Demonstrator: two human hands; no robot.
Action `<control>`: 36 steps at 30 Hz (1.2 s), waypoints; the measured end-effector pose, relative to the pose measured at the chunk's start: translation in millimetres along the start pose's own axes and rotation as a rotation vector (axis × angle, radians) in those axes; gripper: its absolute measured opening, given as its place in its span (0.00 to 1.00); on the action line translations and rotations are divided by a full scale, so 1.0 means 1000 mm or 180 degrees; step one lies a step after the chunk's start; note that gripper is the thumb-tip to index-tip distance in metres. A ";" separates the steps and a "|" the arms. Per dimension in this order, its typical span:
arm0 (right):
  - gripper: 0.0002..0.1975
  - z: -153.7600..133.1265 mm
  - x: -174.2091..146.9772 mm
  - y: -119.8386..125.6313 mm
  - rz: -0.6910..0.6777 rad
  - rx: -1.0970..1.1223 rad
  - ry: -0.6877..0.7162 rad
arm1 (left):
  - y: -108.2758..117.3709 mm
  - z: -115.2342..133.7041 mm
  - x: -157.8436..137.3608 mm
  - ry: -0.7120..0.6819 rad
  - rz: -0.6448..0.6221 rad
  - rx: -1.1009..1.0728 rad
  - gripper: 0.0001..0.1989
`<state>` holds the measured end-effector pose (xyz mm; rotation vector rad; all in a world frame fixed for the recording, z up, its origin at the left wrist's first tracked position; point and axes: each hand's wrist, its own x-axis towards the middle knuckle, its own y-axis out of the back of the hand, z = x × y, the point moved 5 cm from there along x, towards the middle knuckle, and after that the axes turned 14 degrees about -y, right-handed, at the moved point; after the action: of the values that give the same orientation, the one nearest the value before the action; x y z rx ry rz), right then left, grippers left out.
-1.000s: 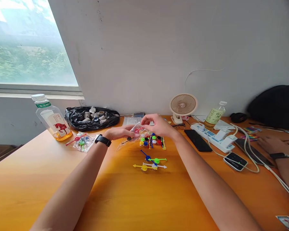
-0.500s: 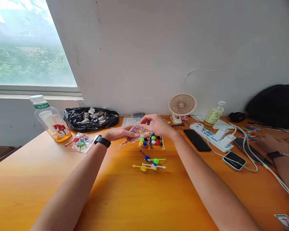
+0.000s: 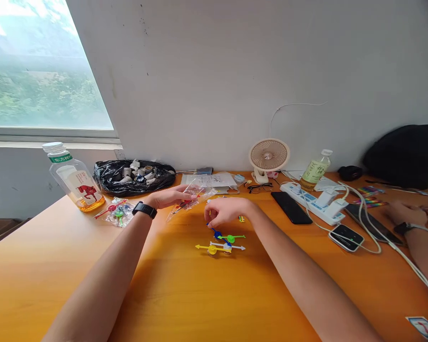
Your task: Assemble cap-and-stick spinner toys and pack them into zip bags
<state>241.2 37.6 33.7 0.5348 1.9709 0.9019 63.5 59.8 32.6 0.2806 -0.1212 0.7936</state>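
My hands are apart over the desk (image 3: pixel 199 299). My left hand (image 3: pixel 169 196) is clamped on a clear plastic bag (image 3: pixel 193 196), its thumb lying over the top, with something red and dark inside. A black watch (image 3: pixel 145 210) sits on that wrist.

My right hand (image 3: pixel 225 211) is a little to the right and nearer, fingers curled down with the tips at the far left end of a blue arrow (image 3: pixel 217 235). I cannot tell whether they pinch it or only hover there. Just beside and partly over the blue arrow lie a green arrow (image 3: pixel 231 238), a white arrow (image 3: pixel 237 246) and a yellow arrow (image 3: pixel 212 249), the yellow one nearest me. A few small coloured pieces (image 3: pixel 241 219) peek out beyond my right hand, which mostly hides them.

To the left, another clear bag (image 3: pixel 123 212) with red, green and blue pieces lies near a large bottle (image 3: pixel 82 185). Papers (image 3: pixel 214 180) lie on the far side, left of a small fan (image 3: pixel 270 155). A phone (image 3: pixel 291 207) lies to the right, beside a white power strip (image 3: pixel 316 205).
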 end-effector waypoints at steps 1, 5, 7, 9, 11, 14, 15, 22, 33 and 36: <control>0.13 -0.002 0.005 -0.004 -0.0018 -0.0021 -0.0030 | 0.001 -0.001 -0.001 0.0042 -0.0005 -0.0036 0.27; 0.14 -0.007 0.010 -0.009 -0.0003 0.0174 0.0013 | 0.005 -0.007 -0.002 0.0176 -0.0003 -0.0222 0.29; 0.14 -0.008 0.010 -0.009 0.0034 0.0208 0.0076 | 0.006 -0.009 -0.002 0.0187 0.0007 -0.0282 0.30; 0.14 -0.008 0.010 -0.011 -0.0025 0.0230 0.0147 | 0.005 -0.008 -0.002 0.0184 0.0018 -0.0323 0.30; 0.12 -0.009 0.011 -0.015 -0.0148 0.0330 0.0238 | 0.005 -0.006 -0.003 0.0170 0.0031 -0.0331 0.30; 0.09 -0.010 0.014 -0.015 -0.0120 0.0538 0.0388 | 0.003 -0.003 -0.002 0.0146 0.0027 -0.0316 0.28; 0.09 -0.010 0.014 -0.013 -0.0079 0.0638 0.0448 | 0.002 -0.002 -0.002 0.0145 0.0026 -0.0314 0.28; 0.11 -0.007 -0.024 0.033 0.0458 0.2149 0.1129 | 0.005 -0.008 -0.001 0.0138 0.0192 -0.0508 0.25; 0.17 0.055 -0.054 0.087 0.2818 0.4057 0.0793 | -0.002 -0.007 0.000 0.0082 -0.0058 -0.0844 0.23; 0.17 0.045 -0.038 0.078 0.2513 0.3908 0.0691 | -0.007 -0.004 0.002 0.0080 -0.0114 -0.0848 0.23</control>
<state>301.0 80.3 97.6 2.0626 2.3821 0.0125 69.6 57.2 28.1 0.0208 -0.1957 0.7357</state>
